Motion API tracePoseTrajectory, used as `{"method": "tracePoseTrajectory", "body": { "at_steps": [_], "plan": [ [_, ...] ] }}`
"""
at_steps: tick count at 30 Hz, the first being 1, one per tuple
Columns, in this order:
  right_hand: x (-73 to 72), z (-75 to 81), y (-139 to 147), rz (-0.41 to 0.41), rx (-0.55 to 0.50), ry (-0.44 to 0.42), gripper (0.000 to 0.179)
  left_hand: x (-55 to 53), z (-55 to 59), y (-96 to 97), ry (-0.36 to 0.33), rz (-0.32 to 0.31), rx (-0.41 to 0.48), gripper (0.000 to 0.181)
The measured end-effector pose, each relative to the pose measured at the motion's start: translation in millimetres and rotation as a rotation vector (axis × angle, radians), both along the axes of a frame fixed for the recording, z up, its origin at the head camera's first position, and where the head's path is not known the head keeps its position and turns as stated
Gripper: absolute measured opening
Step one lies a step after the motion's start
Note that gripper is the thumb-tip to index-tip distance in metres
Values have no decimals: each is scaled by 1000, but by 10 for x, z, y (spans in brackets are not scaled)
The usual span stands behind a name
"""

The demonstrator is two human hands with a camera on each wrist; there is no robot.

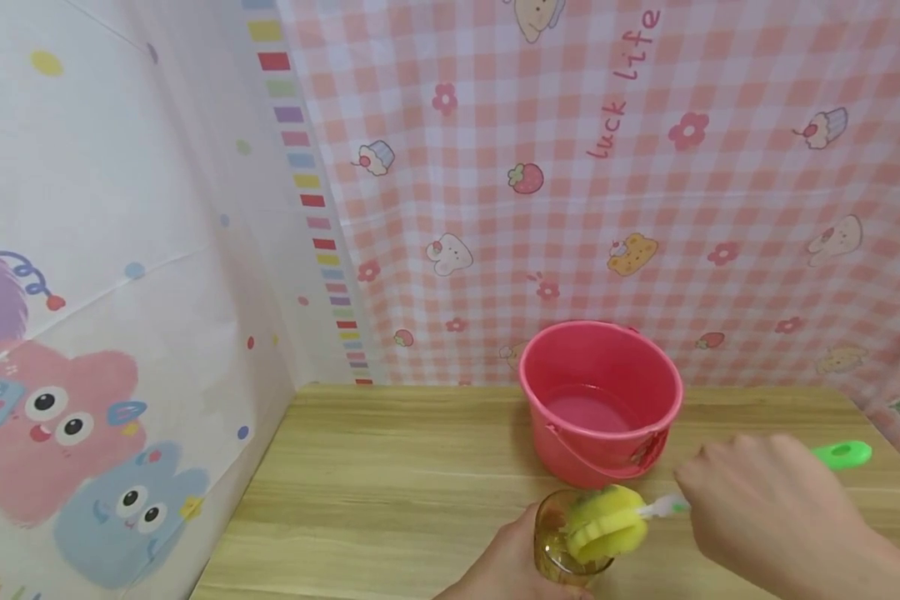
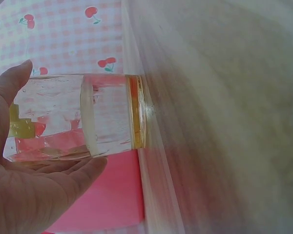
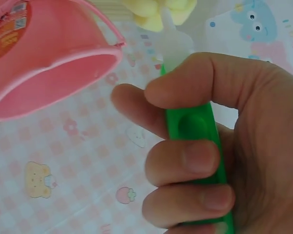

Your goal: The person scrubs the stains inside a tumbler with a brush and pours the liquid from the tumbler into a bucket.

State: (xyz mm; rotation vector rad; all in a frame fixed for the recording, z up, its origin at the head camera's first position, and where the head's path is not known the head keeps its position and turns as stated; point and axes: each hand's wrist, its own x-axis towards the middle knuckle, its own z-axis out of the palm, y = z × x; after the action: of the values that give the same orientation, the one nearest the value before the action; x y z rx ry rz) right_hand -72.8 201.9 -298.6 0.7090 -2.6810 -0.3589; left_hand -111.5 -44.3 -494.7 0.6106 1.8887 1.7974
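Note:
My left hand holds a clear, amber-tinted glass, thumb on one side and fingers on the other. In the left wrist view the glass's thick base is right at the wooden tabletop, and water drops dot its wall. My right hand grips the green handle of a bottle brush, fingers curled round it and thumb along it. The brush's yellow sponge head overlaps the mouth of the glass in the head view, its white neck slanting up to the right.
A pink bucket stands just behind the glass, its handle hanging down in front. The wooden table ends at a pink checked cloth at the back. A white cartoon-printed sheet hangs along the left.

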Motion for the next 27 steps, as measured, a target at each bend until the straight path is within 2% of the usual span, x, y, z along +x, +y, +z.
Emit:
{"method": "tracePoseTrajectory", "body": {
  "at_steps": [4, 11, 15, 17, 22, 24, 27],
  "plan": [
    [2, -62, 102, 19, -2, 7, 47, 0, -2, 0, 21, 7, -11, 90],
    [-8, -195, 307, 149, -53, 140, 45, 5, 2, -3, 6, 9, -9, 88],
    [3, -236, 367, 165, -58, 141, 45, 6, 4, -7, -39, 4, 15, 87],
    [22, -242, 383, 129, -36, 91, 48, 6, 3, -6, -52, -1, 28, 87],
    [46, -264, 444, 148, -34, 84, 45, 2, -3, -5, -11, -10, 34, 88],
    [44, -283, 478, 200, -52, 131, 42, 0, -5, -6, 20, -9, 24, 89],
    [49, -299, 509, 227, -57, 152, 37, 0, -1, -4, 30, -8, 17, 89]
  ]
}}
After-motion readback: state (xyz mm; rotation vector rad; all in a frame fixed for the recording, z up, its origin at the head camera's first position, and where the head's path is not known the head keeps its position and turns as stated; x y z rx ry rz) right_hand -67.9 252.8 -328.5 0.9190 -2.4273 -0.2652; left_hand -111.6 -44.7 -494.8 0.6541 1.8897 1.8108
